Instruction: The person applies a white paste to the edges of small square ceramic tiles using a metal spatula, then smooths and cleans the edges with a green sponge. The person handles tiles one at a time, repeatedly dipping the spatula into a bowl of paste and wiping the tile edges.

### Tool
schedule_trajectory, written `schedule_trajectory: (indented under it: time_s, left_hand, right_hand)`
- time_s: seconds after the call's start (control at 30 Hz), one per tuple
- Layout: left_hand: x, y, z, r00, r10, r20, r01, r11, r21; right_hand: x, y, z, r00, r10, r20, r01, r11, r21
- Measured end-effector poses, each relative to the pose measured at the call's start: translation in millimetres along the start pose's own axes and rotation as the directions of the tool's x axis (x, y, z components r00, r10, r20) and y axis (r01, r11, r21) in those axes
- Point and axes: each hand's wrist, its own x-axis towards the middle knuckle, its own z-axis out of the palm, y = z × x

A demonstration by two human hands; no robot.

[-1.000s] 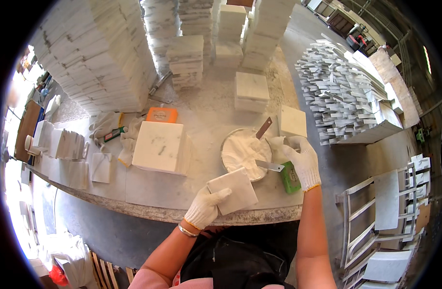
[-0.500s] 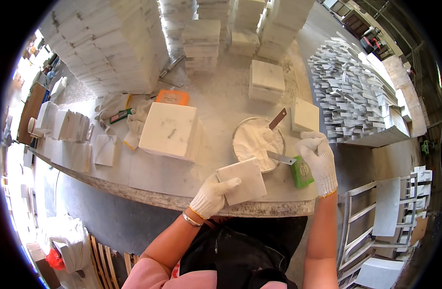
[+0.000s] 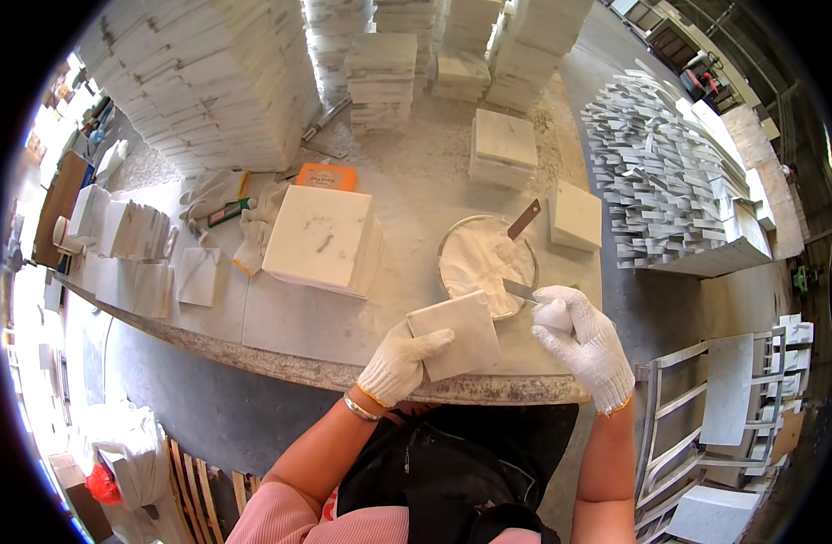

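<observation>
My left hand (image 3: 398, 364), in a white knit glove, grips a square white marble tile (image 3: 457, 335) by its left side, thumb on top, over the table's front edge. My right hand (image 3: 590, 349), gloved too, has curled fingers closed over the end of a flat metal scraper (image 3: 517, 289). The scraper's other end lies in a round bowl (image 3: 441, 267) of white paste (image 3: 479, 258). A second, brownish scraper (image 3: 525, 219) leans in the paste at the bowl's far right. Most of a green box is hidden behind my right hand.
A tile stack (image 3: 318, 238) stands left of the bowl, with an orange box (image 3: 327, 177) behind it. Smaller stacks (image 3: 504, 145) and a tile block (image 3: 575, 216) lie beyond the bowl. Tall stacks (image 3: 198, 82) line the back. A metal rack (image 3: 656, 426) stands right of the table.
My right hand has come down and left from beside the tile block onto the scraper's end, covering most of the green box. My left hand still holds the tile, almost unmoved.
</observation>
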Motion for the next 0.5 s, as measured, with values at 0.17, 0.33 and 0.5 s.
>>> schedule_trajectory:
  time_s: [0.17, 0.33, 0.5]
  left_hand:
    - [0, 0, 0, 1.0, -0.019, -0.002, 0.019, 1.0, 0.001]
    - [-2, 3, 4, 1.0, -0.016, 0.019, 0.016, 1.0, -0.007]
    - [-2, 3, 3, 0.999, -0.012, 0.034, 0.013, 0.999, -0.037]
  right_hand:
    - [1, 15, 13, 0.997, -0.079, 0.023, 0.082, 0.985, -0.15]
    - [6, 7, 17, 0.992, -0.129, -0.006, 0.124, 0.964, -0.236]
    - [9, 9, 20, 0.989, -0.139, -0.051, 0.121, 0.957, -0.264]
